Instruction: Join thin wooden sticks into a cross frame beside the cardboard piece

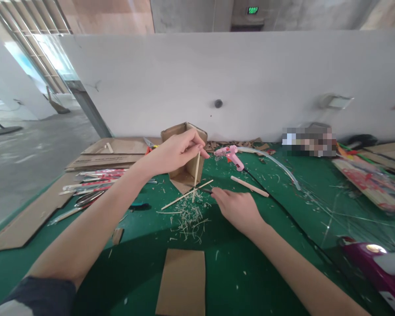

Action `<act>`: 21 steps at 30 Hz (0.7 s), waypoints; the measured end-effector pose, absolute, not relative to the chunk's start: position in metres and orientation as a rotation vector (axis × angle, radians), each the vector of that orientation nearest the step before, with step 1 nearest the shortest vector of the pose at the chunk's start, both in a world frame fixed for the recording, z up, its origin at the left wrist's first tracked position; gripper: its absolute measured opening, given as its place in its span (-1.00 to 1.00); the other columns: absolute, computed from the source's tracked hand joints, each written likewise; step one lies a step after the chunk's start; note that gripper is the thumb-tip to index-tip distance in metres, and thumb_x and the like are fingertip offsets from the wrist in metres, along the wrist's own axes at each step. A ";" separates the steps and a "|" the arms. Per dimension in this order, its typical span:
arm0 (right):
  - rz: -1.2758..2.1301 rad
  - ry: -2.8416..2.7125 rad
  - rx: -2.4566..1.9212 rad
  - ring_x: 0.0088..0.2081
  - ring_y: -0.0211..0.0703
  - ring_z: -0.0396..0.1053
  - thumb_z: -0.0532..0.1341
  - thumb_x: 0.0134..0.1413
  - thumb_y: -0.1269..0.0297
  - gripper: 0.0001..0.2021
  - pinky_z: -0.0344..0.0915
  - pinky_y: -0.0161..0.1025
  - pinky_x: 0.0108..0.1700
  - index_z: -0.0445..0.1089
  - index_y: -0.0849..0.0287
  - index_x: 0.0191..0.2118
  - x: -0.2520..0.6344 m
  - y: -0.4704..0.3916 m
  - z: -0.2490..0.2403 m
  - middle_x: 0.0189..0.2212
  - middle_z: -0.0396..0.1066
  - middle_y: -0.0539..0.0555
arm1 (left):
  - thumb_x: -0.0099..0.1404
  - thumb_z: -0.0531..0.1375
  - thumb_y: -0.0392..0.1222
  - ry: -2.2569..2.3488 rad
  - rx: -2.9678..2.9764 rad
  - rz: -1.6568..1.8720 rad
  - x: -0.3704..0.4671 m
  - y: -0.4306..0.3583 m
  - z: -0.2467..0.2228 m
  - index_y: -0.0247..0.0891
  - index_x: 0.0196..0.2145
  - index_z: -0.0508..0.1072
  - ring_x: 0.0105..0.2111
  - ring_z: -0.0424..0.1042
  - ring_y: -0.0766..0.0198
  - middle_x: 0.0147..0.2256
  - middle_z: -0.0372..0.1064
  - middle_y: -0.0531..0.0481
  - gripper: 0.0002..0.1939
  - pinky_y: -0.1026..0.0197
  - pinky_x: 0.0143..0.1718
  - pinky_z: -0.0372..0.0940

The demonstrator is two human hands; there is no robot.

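Observation:
My left hand (184,150) pinches the top of a thin wooden stick (196,169), held upright above the green table. My right hand (238,208) is closed around a small dark knife (206,190). Its blade reaches toward the stick's lower part; whether it touches cannot be told. A second wooden stick (174,203) lies slanted behind the crossing point. Curled wood shavings (191,217) are heaped below the upright stick. Behind my left hand stands an open cardboard box (173,131), partly hidden by it.
A pink glue gun (232,154) lies right of the box, its black cord running right. Near it is a pale rod (249,186). Cardboard (181,281) lies in front. Packaged tools (92,181) are at left; a purple device (365,267) is at right.

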State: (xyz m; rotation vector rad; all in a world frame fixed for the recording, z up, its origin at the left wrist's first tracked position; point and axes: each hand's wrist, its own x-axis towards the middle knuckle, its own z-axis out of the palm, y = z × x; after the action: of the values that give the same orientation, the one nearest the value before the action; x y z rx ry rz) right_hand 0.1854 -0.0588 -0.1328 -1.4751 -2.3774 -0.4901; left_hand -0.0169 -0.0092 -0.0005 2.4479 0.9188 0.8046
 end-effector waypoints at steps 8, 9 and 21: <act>-0.519 -2.353 -1.415 -0.64 -0.41 0.17 -0.15 0.26 0.20 -0.65 -0.28 -0.31 -0.54 0.36 0.10 -0.30 0.185 -0.057 -0.133 -0.63 0.36 -0.03 | 0.35 -0.09 -0.20 0.976 2.488 0.788 -0.018 -0.009 -0.001 -0.22 -0.25 0.20 -0.44 0.40 0.35 -0.25 0.47 -0.06 -0.88 0.25 -0.51 0.17; -0.533 -2.314 -1.426 -0.64 -0.41 0.18 -0.14 0.26 0.19 -0.65 -0.28 -0.30 -0.54 0.36 0.11 -0.27 0.185 -0.057 -0.133 -0.62 0.37 -0.03 | 0.35 -0.09 -0.20 0.973 2.492 0.785 -0.018 -0.009 -0.001 -0.22 -0.25 0.20 -0.45 0.39 0.36 -0.25 0.46 -0.06 -0.88 0.25 -0.52 0.17; -0.520 -2.362 -1.444 -0.64 -0.41 0.18 -0.15 0.26 0.19 -0.65 -0.28 -0.30 -0.54 0.36 0.11 -0.28 0.187 -0.057 -0.134 -0.62 0.36 -0.02 | 0.35 -0.12 -0.19 0.982 2.500 0.783 -0.017 -0.008 -0.002 -0.21 -0.22 0.21 -0.50 0.35 0.37 -0.24 0.46 -0.03 -0.84 0.24 -0.54 0.12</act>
State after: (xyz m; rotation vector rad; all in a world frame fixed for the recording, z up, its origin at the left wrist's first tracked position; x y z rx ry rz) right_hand 0.1868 -0.0566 -0.1336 -1.4436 -2.3619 -0.5196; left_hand -0.0172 -0.0084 -0.0015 2.4995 0.9824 0.7826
